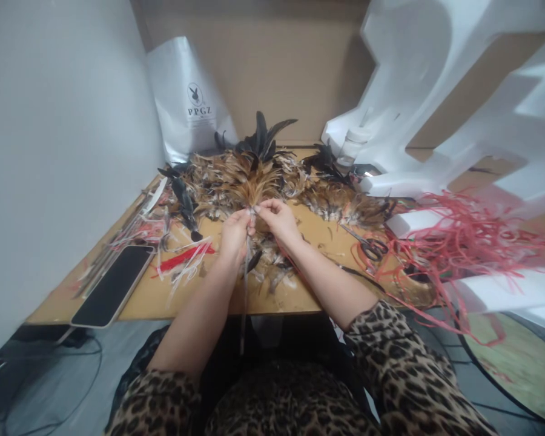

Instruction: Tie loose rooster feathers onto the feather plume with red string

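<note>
My left hand is closed round the base of a bundle of brown feathers, which fans out upward with long black feathers at its top. A thin pale stick hangs down below that hand, past the table's front edge. With thumb and forefinger together, my right hand pinches at the base of the same bundle; whatever fine piece lies between those fingertips is too small to make out. Loose feathers lie on the table just beneath my hands.
A phone lies at the table's left front, near red and white strips. Scissors and a heap of pink-red strips are on the right. Behind stand a silver bag, a clear jar and white foam pieces.
</note>
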`<state>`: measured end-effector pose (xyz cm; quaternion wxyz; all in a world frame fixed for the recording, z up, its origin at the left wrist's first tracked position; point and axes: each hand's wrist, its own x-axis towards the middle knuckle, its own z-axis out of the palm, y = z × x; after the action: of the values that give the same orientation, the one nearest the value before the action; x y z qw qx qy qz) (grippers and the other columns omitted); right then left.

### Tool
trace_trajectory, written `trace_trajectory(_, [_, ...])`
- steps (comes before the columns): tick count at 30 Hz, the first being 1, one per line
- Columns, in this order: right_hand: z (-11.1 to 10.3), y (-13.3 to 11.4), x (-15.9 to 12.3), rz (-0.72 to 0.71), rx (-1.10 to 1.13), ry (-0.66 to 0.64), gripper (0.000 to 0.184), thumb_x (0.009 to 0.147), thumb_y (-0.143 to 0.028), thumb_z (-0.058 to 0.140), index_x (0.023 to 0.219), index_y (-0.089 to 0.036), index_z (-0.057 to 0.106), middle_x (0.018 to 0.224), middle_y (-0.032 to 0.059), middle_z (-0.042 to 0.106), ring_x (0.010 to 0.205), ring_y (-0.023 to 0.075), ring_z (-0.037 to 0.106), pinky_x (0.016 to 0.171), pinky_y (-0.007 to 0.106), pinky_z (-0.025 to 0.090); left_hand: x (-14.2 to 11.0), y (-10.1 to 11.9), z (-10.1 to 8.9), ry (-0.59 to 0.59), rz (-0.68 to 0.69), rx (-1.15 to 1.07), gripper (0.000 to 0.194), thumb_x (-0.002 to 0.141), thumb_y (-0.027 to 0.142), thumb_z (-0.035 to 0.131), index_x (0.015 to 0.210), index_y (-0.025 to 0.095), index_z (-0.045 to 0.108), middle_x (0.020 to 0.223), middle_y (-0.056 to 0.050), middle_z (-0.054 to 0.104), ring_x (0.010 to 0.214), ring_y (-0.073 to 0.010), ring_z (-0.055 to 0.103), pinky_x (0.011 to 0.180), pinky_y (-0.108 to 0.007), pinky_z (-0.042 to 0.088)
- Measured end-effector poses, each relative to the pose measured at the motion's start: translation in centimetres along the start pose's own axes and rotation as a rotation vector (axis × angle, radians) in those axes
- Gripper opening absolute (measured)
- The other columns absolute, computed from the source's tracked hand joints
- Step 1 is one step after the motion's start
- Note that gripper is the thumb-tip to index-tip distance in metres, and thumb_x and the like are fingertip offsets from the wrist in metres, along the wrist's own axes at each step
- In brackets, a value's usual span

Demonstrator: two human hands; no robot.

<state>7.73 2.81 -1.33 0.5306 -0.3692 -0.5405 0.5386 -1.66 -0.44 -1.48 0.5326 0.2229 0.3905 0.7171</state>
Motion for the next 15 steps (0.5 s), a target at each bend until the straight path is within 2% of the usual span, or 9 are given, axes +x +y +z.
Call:
trace_trajectory(4, [0.1,-0.2,-0.2,0.022,-0.077,0.013,0.034,0.059,-0.043,0.073,0.067,-0.017,0.054,0.054,-0.0051,0.050,0.048,0.0070,0.039,0.048,0.021,0.028,-0.1,-0.4,0.1,0.017,0.048,0.034,0.015,0.066,0.014,0.071,0.070,0.011,0.057,0.048,0.004,0.049,0.040,-0.0032,0.038,0.035,-0.013,0.023])
trace_trajectory(8, [-0.4,-0.5,0.1,0.006,-0.096,0.004,0.034,0.058,-0.043,0.073,0.059,-0.016,0.052,0.051,-0.0055,0.047,0.048,0.0061,0.037,0.048,0.021,0.026,-0.3,-0.5,0.2,-0.013,0.048,0.043,0.016,0.065,0.017,0.072,0.071,0.011,0.058,0.050,0.003,0.051,0.041,-0.0032,0.040,0.035,-0.014,0.024])
trace_trajectory(12, [-1.9,-1.6,0.5,0.095,0.189,-0.030,0.033,0.056,-0.039,0.076,0.059,-0.017,0.051,0.050,-0.0058,0.046,0.047,0.0058,0.037,0.046,0.021,0.026,-0.4,-0.3,0.1,-0.021,0.033,0.031,0.015,0.068,0.018,0.071,0.070,0.011,0.058,0.058,0.000,0.057,0.042,-0.0029,0.042,0.036,-0.014,0.025])
trace_trajectory(15, [-2.7,-2.1,0.6,0.195,0.359,-0.157,0.037,0.051,-0.037,0.080,0.058,-0.017,0.049,0.052,-0.0057,0.046,0.049,0.0053,0.037,0.046,0.020,0.026,-0.4,-0.1,0.1,-0.022,0.012,0.024,0.011,0.070,0.015,0.068,0.070,0.011,0.058,0.059,-0.001,0.058,0.043,-0.0032,0.042,0.036,-0.014,0.025])
